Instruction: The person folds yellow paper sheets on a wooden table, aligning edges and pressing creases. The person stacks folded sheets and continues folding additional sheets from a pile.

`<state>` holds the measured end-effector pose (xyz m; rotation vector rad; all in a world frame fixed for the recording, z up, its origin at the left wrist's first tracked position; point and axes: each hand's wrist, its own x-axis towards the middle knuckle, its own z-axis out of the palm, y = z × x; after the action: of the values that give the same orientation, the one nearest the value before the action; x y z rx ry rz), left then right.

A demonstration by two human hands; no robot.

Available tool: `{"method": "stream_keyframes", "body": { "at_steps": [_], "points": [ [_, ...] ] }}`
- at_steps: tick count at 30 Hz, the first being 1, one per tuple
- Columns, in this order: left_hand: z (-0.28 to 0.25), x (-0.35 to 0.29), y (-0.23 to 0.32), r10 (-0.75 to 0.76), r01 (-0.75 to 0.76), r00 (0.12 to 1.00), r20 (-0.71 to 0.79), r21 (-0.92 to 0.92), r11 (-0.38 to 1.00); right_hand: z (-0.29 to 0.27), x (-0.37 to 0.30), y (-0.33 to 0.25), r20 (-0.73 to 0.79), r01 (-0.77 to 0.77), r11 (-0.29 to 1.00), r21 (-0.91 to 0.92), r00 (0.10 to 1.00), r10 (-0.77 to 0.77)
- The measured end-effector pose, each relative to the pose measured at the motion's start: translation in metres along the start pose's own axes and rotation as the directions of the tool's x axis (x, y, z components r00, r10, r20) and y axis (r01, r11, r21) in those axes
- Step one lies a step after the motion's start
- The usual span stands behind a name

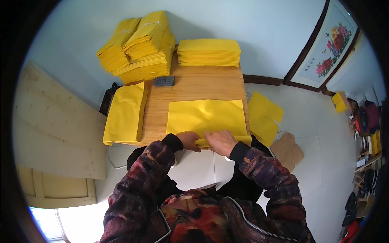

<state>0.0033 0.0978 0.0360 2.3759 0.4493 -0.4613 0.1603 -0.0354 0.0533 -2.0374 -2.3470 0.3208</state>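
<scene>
A yellow paper sheet [206, 115] lies across the near edge of the wooden table [206, 83], its near side bent up into a narrow fold. At the fold's left end my left hand [187, 140] is closed, fingers curled round the paper. My right hand [221, 142] grips the same fold a little farther right, knuckles up, with its fingertips partly hidden. The folded strip sticks out to the right of that hand. Left of the sheet rests another yellow paper piece [125, 111] with a creased side, reaching the table's near left corner.
Tied bundles of yellow paper [148, 38] are piled at the back left, beside a neat yellow stack [208, 52]. A dark grey block [164, 81] sits before the bundles. Loose yellow paper [265, 115] is off the table's right side, near brown paper [287, 152] on the floor.
</scene>
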Motion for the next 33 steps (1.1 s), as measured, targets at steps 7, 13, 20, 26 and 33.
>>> {"method": "stream_keyframes", "body": {
  "at_steps": [7, 13, 20, 26, 33],
  "points": [
    [0.027, -0.010, 0.017, -0.072, 0.173, 0.902, -0.426, 0.204, 0.964, -0.009, 0.025, 0.024, 0.339, -0.086, 0.933, 0.349, 0.940, -0.040],
    [0.005, 0.002, -0.002, 0.007, -0.004, 0.997, -0.074, 0.034, 0.999, 0.004, 0.006, 0.001, -0.045, -0.041, 0.998, 0.040, 0.998, 0.043],
    [0.022, -0.011, 0.008, -0.037, 0.158, 0.903, -0.428, 0.251, 0.955, -0.004, 0.024, 0.024, 0.207, 0.005, 0.972, 0.237, 0.977, -0.055],
    [-0.005, -0.003, -0.004, -0.078, 0.083, 0.993, -0.085, 0.063, 0.995, 0.009, 0.010, 0.000, -0.159, -0.022, 0.999, -0.037, 0.987, 0.015],
    [0.017, -0.013, 0.006, 0.003, 0.166, 0.880, -0.475, 0.314, 0.935, -0.006, 0.023, 0.022, 0.231, -0.093, 0.941, 0.324, 0.973, 0.016]
  ]
}}
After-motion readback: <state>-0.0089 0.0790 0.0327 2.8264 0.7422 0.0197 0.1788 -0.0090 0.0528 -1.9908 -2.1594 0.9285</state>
